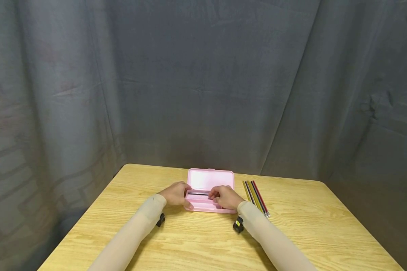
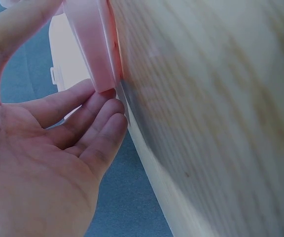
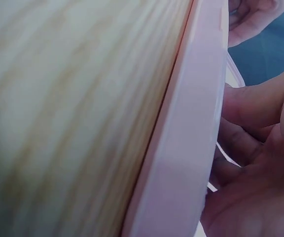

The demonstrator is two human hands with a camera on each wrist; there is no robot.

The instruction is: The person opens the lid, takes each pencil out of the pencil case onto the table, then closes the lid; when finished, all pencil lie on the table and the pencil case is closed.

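A pink pencil case lies open on the wooden table, its lid tipped back. A dark pencil lies lengthwise in its tray. My right hand curls over the tray's right part and pinches the pencil's right end. In the right wrist view its fingers are bent inside the case wall. My left hand rests against the case's left end. There the left fingers are loosely bent and touch the corner of the case.
Several coloured pencils lie side by side on the table just right of the case. A grey curtain hangs behind the table. Small black wrist cameras sit under both sleeves.
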